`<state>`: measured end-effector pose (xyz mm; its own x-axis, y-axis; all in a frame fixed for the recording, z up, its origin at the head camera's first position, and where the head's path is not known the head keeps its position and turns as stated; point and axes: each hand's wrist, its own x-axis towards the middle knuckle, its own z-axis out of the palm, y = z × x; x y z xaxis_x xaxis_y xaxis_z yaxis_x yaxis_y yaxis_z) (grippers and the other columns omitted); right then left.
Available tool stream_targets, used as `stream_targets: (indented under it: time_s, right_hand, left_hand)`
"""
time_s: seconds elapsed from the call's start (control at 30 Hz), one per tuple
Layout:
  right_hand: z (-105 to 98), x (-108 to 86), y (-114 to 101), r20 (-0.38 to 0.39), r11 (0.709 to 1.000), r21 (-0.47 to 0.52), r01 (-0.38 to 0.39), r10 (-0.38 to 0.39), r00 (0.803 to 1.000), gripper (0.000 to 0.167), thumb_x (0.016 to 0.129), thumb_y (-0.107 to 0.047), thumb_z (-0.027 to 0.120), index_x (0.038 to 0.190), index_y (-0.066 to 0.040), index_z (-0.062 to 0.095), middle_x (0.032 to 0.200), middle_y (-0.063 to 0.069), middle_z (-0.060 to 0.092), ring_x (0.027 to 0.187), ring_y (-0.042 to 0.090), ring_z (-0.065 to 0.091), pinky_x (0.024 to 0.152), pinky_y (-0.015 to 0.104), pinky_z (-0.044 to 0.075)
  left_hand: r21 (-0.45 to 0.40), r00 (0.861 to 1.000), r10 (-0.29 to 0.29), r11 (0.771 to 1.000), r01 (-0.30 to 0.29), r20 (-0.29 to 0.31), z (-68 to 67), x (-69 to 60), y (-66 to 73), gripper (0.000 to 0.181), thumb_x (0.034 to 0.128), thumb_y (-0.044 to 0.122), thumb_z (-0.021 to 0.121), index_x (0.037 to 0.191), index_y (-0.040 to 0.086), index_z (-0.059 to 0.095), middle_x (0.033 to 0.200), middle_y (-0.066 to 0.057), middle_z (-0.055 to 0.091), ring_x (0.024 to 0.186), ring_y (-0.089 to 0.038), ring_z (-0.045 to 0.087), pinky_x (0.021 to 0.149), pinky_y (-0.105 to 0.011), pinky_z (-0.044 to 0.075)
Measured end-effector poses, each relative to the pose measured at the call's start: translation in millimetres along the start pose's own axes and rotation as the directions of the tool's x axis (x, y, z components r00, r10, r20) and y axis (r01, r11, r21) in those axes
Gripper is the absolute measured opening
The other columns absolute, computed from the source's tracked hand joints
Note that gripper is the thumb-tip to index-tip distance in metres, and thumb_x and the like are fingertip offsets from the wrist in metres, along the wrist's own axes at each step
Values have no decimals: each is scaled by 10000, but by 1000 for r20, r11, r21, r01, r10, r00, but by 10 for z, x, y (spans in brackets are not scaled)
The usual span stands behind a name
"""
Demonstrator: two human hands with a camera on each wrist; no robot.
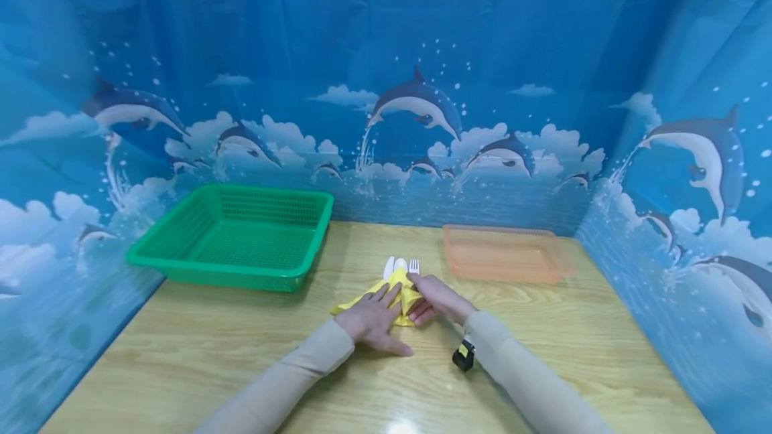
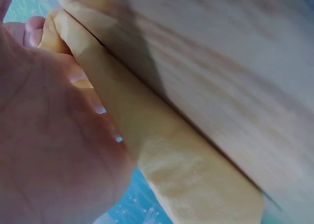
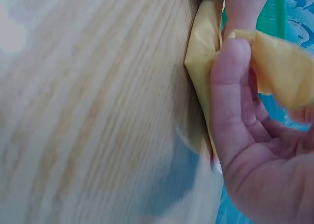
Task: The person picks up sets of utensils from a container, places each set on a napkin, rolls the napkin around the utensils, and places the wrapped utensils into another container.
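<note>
Your left hand lies on the yellow cloth with its fingers spread out and its thumb sticking out to the side. Your right hand is just beside it and pinches a flap of the same cloth between the thumb and fingers. The right wrist view shows that flap up off the table, while more of the cloth lies flat under it.

The cloth is in the middle of the table, right in front of you. Three white things poke out from its far edge, side by side: a knife, a spoon and a fork. The knife is on the left, the spoon is in the middle and the fork is on the right, close to your right fingers. Their bottom parts are hidden, so you can't see all of them.

A big green basket with little holes sits to the left, well apart from your hands. A see-through orange tray sits at the back on the right. A small black thing is at your right wrist. Behind it all hangs a blue curtain with dolphins and clouds.
</note>
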<state>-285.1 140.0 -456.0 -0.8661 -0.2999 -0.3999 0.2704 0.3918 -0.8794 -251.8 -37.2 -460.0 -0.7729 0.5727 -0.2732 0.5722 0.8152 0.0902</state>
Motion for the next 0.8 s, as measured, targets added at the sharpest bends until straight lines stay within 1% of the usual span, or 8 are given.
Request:
stream_targets:
  time_s: [0.1,0.2,0.33,0.4,0.47,0.57,0.63,0.8]
  right_hand:
    - [4,5,-11,22,999,40,-9,8,1000,590,1051,-425,271,1042,78,580,736,114,654,574,170,625,577,326,588]
    - [5,13,-1,52,999,-23,26,-24,998,444,1030,-269,341,919,51,628,727,96,652,573,154,626,580,319,592]
    - [11,27,30,62,978,-170,123,-114,991,227,946,-67,474,868,38,659,723,83,667,573,126,635,577,303,596]
    - [14,28,37,60,961,-226,160,-150,987,186,928,-41,512,861,33,669,716,86,675,569,122,635,568,300,594]
    - [20,20,31,50,950,-261,172,-164,985,167,921,-49,547,855,18,686,707,88,681,565,125,636,562,302,592]
    - [26,9,17,45,942,-291,169,-163,986,173,931,-83,576,841,-6,701,699,85,683,569,129,635,555,299,587]
    - [30,1,10,43,940,-299,163,-158,987,178,942,-94,581,843,-11,703,709,82,682,575,131,636,553,295,585]
    - [30,-3,11,36,938,-311,150,-147,989,164,951,-76,579,872,2,699,732,89,678,576,129,631,548,286,581]
  left_hand:
    - [-17,1000,25,1000,-25,-9,5,-2,-54,1031,755,817,547,1418,29,490,1653,-94,99,1515,-313,137,1213,-444,231]
    - [-120,997,64,990,-68,-38,-7,-7,-144,1041,762,767,606,1411,-35,466,1642,-122,144,1503,-306,187,1210,-413,246]
    - [-347,983,124,923,-165,-138,-22,21,-263,842,833,605,674,1368,0,435,1363,-113,518,1216,-214,530,1007,-342,470]
    - [-434,975,133,878,-200,-179,-31,43,-300,612,878,536,663,1257,94,477,1126,-24,574,986,-135,563,841,-284,497]
    - [-477,970,129,852,-216,-208,-39,66,-322,422,919,498,629,1124,149,511,951,28,553,816,-91,528,704,-247,470]
    - [-499,968,108,841,-211,-227,-57,82,-331,327,955,475,587,1020,157,546,835,51,525,708,-65,487,632,-219,437]
    - [-486,963,96,848,-212,-253,-68,87,-331,327,968,455,573,1009,132,547,770,39,499,653,-72,459,585,-221,413]
    - [-448,931,92,857,-254,-353,-83,89,-333,299,987,334,577,1097,57,553,791,10,534,682,-93,467,600,-236,416]
